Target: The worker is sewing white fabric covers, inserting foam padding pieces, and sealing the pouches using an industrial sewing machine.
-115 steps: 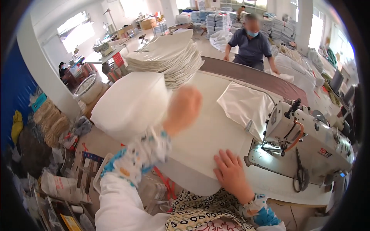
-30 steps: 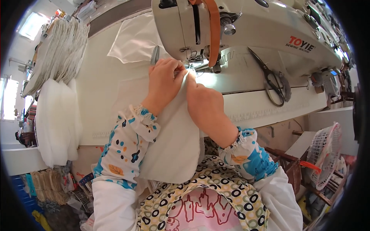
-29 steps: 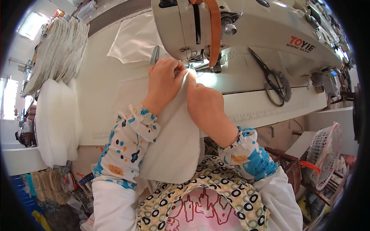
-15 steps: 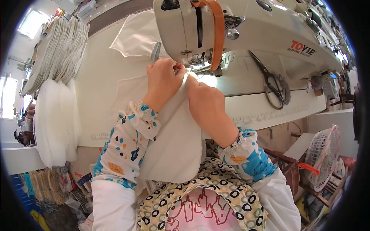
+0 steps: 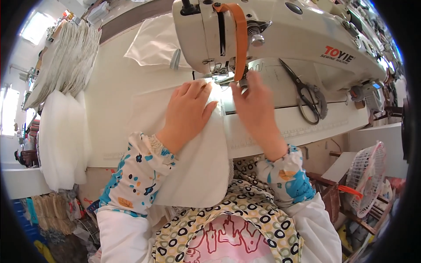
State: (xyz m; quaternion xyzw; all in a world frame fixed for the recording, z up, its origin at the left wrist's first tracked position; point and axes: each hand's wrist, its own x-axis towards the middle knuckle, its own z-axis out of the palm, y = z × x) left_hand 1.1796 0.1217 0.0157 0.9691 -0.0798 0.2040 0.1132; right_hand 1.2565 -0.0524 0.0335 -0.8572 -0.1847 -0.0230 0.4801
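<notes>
My left hand (image 5: 187, 109) lies with fingers stretched out flat on a white cloth (image 5: 193, 171), just in front of the sewing machine's lit needle area. The cloth reaches from under the presser area down over the table's front edge to my lap. My right hand (image 5: 256, 107) is raised to the right of the cloth, beside the lower end of the orange strap (image 5: 240, 44) on the sewing machine (image 5: 302, 39). It is slightly blurred, thumb and fingers apart, with nothing visible in it. The needle itself cannot be made out.
Black-handled scissors (image 5: 302, 92) lie on the table right of the machine head. A stack of whitish cloth pieces (image 5: 66, 65) and white padding (image 5: 63, 140) hang at the left. Behind the left hand lies thin white sheeting (image 5: 153, 41). A white fan (image 5: 366, 179) stands lower right.
Both hands were closed together at the needle area. Now the left has opened flat on the cloth, and the right has come away to the right, with its fingers lifted.
</notes>
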